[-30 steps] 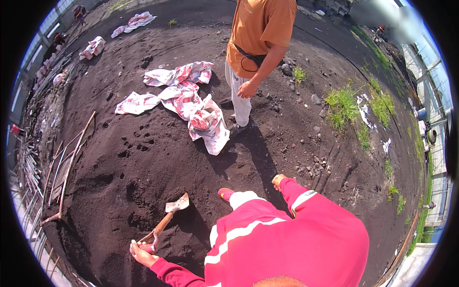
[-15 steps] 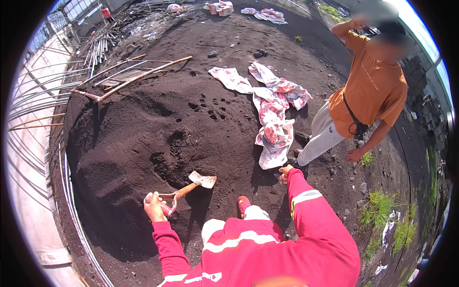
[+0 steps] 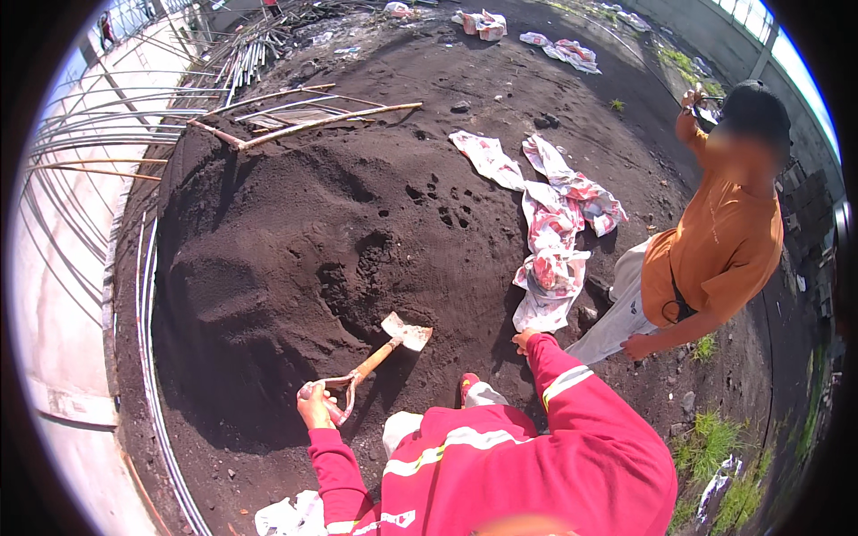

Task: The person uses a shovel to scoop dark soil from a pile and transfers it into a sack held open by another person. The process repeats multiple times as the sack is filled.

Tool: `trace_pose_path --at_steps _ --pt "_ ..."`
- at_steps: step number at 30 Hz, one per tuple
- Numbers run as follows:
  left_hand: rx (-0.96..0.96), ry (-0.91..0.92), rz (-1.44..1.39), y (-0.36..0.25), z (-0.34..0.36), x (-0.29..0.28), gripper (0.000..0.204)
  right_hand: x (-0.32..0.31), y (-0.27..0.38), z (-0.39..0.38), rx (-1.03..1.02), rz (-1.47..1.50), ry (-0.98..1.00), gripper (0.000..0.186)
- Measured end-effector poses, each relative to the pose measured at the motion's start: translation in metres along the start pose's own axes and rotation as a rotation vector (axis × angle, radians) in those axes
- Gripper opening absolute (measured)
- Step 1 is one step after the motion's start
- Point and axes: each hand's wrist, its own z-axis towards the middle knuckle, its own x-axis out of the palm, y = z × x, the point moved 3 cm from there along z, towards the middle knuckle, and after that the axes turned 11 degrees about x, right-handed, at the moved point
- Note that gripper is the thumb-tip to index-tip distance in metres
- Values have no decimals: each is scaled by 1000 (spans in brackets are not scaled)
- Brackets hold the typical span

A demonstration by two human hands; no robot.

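My left hand (image 3: 315, 406) grips the D-shaped handle of a shovel (image 3: 374, 359), which slants over dark sand (image 3: 241, 268); its pale, dirty blade (image 3: 407, 332) is near a dug hollow. My right hand (image 3: 525, 342), small in view, has curled fingers beside a pink and white crumpled sack (image 3: 541, 308); what it holds, if anything, is unclear. More such sacks (image 3: 487, 161) lie spread beyond it. My feet are just below the blade.
A co-worker in orange (image 3: 710, 250) stands at right, one hand raised near a dark cap. A branch frame (image 3: 326, 116), metal rods (image 3: 107, 143) and a concrete strip (image 3: 63, 330) lie left. Grass tufts (image 3: 710, 447) grow lower right; a wall (image 3: 795, 116) is behind.
The view has swung, moving the co-worker rightward and the sand mound toward centre. The co-worker has raised one hand to head height. My left hand still holds the shovel.
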Motion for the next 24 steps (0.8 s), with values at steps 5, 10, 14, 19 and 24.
trace_pose_path --at_steps 5,10,14,19,24 --pt "-76 -23 7 15 -8 -27 14 130 -79 14 67 -138 263 32" --pt "-92 -40 3 18 -10 -35 11 129 -111 20 -27 -10 181 35" --pt "-71 -33 -37 14 -8 -34 11 96 -98 37 -205 -67 170 33" --pt "-90 -52 -13 11 -9 -31 10 100 -67 77 -642 -324 34 27" --pt "-102 -39 11 17 -11 -37 11 125 -47 84 -946 -178 123 18"
